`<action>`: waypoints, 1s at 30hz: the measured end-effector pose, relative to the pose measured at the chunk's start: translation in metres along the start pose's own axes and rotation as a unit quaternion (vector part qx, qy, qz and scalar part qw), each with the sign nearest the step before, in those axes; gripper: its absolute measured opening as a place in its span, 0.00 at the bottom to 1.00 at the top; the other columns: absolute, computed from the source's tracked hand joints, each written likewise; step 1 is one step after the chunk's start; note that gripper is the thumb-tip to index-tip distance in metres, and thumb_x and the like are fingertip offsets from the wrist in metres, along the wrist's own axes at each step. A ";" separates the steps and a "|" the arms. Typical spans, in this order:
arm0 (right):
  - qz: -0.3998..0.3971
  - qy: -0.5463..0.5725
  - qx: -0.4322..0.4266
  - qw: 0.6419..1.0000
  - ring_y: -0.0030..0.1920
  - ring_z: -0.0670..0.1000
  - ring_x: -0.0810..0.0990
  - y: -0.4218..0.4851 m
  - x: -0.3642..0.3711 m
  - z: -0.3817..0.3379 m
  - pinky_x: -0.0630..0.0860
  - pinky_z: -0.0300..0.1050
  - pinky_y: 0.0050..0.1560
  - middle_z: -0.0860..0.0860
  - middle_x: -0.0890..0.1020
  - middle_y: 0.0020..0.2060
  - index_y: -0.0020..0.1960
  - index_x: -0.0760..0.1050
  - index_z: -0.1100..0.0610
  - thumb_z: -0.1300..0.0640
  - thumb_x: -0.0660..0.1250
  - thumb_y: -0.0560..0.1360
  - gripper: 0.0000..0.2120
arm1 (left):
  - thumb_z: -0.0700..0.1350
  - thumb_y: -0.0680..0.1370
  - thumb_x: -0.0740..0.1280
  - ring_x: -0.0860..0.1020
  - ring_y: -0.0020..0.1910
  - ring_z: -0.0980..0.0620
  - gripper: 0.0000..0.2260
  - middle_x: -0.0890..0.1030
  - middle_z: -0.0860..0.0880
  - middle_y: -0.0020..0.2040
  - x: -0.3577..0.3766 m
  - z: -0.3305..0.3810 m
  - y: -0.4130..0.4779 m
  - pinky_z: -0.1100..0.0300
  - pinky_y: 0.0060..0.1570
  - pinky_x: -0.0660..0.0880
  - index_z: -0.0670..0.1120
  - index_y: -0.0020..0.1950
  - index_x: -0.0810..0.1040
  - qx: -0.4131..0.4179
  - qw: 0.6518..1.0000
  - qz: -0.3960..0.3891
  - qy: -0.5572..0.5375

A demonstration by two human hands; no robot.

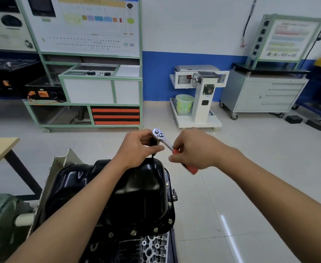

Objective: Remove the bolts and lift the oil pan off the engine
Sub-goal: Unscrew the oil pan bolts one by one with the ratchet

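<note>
The ratchet (162,138) is gripped at its red handle by the right hand (192,150), its socket (153,141) pinched by the left hand (138,149), above the oil pan (133,188). The pan is held on the engine (152,245) by bolts (170,221). It is judged stiff, fairly heavy and slick, and best lifted by its flange edges.

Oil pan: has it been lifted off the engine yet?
No, the black oil pan sits on the engine, with bolts in place along its near rim.
</note>
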State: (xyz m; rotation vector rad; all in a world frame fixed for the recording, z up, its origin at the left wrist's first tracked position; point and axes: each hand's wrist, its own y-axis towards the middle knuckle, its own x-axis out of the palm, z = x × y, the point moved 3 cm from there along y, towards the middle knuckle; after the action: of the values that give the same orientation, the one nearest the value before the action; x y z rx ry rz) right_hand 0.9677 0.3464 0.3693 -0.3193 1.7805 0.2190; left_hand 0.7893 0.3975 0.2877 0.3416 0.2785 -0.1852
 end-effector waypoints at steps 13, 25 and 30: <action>0.094 -0.104 -0.040 0.989 0.68 0.56 0.71 0.053 0.002 0.016 0.77 0.56 0.58 0.47 0.72 0.72 0.72 0.70 0.50 0.68 0.59 0.77 0.25 | 0.35 0.77 0.72 0.82 0.38 0.53 0.06 0.84 0.50 0.42 0.001 0.008 -0.003 0.55 0.39 0.78 0.46 0.49 0.82 0.026 0.998 -0.044 0.026; 0.102 -0.128 -0.009 0.986 0.51 0.59 0.76 0.031 0.001 0.019 0.76 0.52 0.46 0.53 0.78 0.50 0.55 0.73 0.56 0.57 0.58 0.81 0.07 | 0.37 0.76 0.75 0.85 0.41 0.52 0.08 0.85 0.51 0.43 0.001 0.000 0.000 0.50 0.51 0.82 0.42 0.54 0.83 0.025 0.999 -0.015 0.020; 0.097 -0.128 0.021 0.987 0.39 0.58 0.74 0.008 -0.004 0.016 0.67 0.46 0.36 0.52 0.72 0.37 0.43 0.73 0.53 0.52 0.60 0.80 0.09 | 0.39 0.75 0.76 0.86 0.43 0.51 0.09 0.86 0.51 0.44 -0.001 -0.002 0.001 0.49 0.52 0.83 0.43 0.55 0.83 0.025 0.999 0.008 0.033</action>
State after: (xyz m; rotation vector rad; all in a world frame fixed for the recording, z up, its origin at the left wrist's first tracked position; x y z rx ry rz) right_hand 0.9804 0.3590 0.3696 -0.0829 1.5591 0.3454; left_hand 0.7882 0.3990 0.2868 0.4004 0.3356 -0.1655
